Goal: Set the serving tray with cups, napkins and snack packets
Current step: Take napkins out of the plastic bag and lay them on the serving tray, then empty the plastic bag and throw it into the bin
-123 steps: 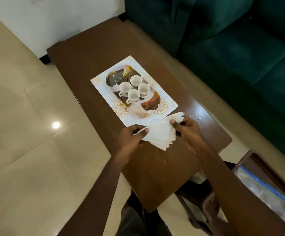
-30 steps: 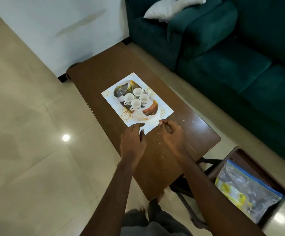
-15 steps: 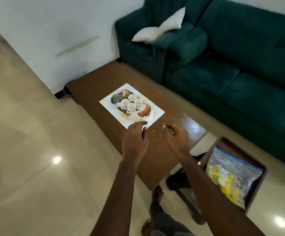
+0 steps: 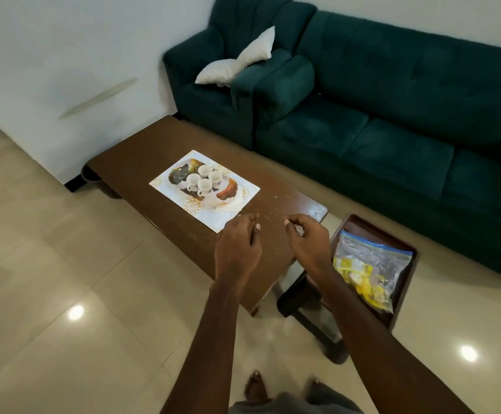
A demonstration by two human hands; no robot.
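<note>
Left grip (image 4: 237, 246), right grip (image 4: 309, 243) empty; tray (image 4: 202, 217) along table (image 4: 141, 162)

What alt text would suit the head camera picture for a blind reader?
A person's empty left hand and right hand hover over a brown coffee table, near a patterned tray holding four white cups and napkins. A clear bag of yellow snack packets sits on a dark stand by a green sofa.

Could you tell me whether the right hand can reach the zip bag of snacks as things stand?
Probably yes: the right hand holds nothing, and the zip bag lies uncovered on the brown stand just to its right, with nothing between them.
</note>
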